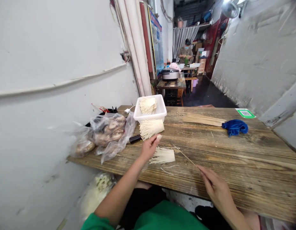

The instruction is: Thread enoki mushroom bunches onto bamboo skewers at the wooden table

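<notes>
My right hand (216, 185) grips one end of a thin wooden skewer (186, 156), whose tip points up and left over the table. My left hand (150, 146) is closed in a pinch on a small pale piece of enoki mushroom (159, 136). Just beyond it, a fanned bundle of enoki mushrooms (152, 128) lies against a white plastic box (163, 111). Nearer to me, a second enoki bundle (165, 155) rests flat on the wood, partly behind my left hand. More enoki (148, 104) sits inside the box.
On the wooden table (246, 166) lie a bunch of skewers (203, 119), a blue cloth (235, 127), a black handle (135, 138) and a green-edged QR card (245, 113). Bags of brown mushrooms (112, 131) stand left, by the wall. A person (186, 52) is at a far table.
</notes>
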Action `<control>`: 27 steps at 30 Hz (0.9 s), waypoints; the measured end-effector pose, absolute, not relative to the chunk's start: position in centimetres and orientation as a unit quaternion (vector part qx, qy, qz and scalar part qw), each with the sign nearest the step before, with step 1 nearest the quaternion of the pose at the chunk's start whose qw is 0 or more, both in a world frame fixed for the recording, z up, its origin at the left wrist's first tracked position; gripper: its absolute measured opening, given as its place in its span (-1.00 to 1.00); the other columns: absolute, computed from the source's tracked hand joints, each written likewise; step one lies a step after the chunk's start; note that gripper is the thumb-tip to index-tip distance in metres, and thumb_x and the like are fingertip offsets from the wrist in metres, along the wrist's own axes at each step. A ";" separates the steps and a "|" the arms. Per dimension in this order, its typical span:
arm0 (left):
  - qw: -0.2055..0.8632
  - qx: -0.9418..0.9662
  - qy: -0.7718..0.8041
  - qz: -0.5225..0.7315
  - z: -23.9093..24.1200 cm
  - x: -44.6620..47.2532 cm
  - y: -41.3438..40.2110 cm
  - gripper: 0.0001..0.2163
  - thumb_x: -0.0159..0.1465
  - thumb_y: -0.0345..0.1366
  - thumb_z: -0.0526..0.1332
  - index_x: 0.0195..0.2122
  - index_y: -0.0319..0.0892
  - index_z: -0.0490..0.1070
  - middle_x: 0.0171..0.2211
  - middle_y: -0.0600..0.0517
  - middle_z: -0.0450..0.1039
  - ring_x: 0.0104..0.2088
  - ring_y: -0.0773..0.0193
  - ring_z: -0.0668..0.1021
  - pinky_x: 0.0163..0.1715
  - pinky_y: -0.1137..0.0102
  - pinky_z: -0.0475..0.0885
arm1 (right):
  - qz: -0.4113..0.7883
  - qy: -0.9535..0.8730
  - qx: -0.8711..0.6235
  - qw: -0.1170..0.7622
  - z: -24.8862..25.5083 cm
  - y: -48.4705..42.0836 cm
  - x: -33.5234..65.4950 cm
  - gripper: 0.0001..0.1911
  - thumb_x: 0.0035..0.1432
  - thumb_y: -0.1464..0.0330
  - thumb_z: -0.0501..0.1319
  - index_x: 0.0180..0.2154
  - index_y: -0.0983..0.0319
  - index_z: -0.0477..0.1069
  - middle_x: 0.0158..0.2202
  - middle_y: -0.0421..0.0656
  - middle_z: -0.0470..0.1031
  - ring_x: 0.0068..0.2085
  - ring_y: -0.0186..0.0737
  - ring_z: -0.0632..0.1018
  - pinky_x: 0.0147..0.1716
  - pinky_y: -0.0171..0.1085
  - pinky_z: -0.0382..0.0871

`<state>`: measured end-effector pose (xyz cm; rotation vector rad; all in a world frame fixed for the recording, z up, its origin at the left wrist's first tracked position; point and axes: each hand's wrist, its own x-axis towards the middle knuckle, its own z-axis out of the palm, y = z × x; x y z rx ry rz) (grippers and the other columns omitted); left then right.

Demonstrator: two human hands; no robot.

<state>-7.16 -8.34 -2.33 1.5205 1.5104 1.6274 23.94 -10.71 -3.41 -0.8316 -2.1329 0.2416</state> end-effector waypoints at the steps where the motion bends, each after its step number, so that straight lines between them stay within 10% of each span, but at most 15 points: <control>1: 0.233 0.528 0.547 0.606 -1.9 -7.7 -7.9 -0.59 0.26 -0.03 0.11 -0.11 -0.26 0.49 -0.20 -0.11 0.58 -0.18 0.11 0.58 -0.13 0.25 0.44 | 0.093 -0.845 -0.329 0.411 -3.3 -10.8 23.9 -0.64 0.26 0.45 0.04 0.05 0.08 0.33 -0.16 -0.10 0.52 -0.17 -0.19 0.58 -0.26 -0.25 0.50; 10: 0.359 0.398 0.482 0.693 2.9 -9.2 -7.5 -0.43 0.08 0.11 0.23 -0.09 -0.31 0.42 -0.36 -0.12 0.58 -0.31 0.12 0.61 -0.30 0.32 0.46 | 0.080 -0.861 -0.302 0.401 -2.2 -10.4 22.6 -0.62 0.27 0.48 0.03 0.10 0.18 0.31 -0.14 -0.11 0.52 -0.15 -0.32 0.56 -0.23 -0.41 0.43; 17: 0.574 0.368 0.408 0.607 5.0 -6.3 -10.1 -0.61 -0.03 -0.14 0.43 -0.26 -0.31 0.50 -0.38 -0.08 0.59 -0.32 0.21 0.60 -0.28 0.42 0.43 | -0.060 -0.866 -0.334 0.366 0.8 -9.9 21.7 -0.66 0.30 0.44 0.02 0.04 0.18 0.42 -0.50 -0.25 0.39 -0.53 -0.40 0.45 -0.54 -0.42 0.24; 27: 0.607 0.375 0.383 0.587 5.6 -4.7 -10.7 -0.67 0.03 -0.17 0.41 -0.28 -0.31 0.52 -0.36 -0.09 0.59 -0.34 0.24 0.61 -0.25 0.42 0.44 | -0.082 -0.867 -0.334 0.361 1.9 -10.3 22.5 -0.65 0.30 0.46 0.01 0.04 0.18 0.42 -0.47 -0.24 0.42 -0.51 -0.43 0.43 -0.51 -0.43 0.20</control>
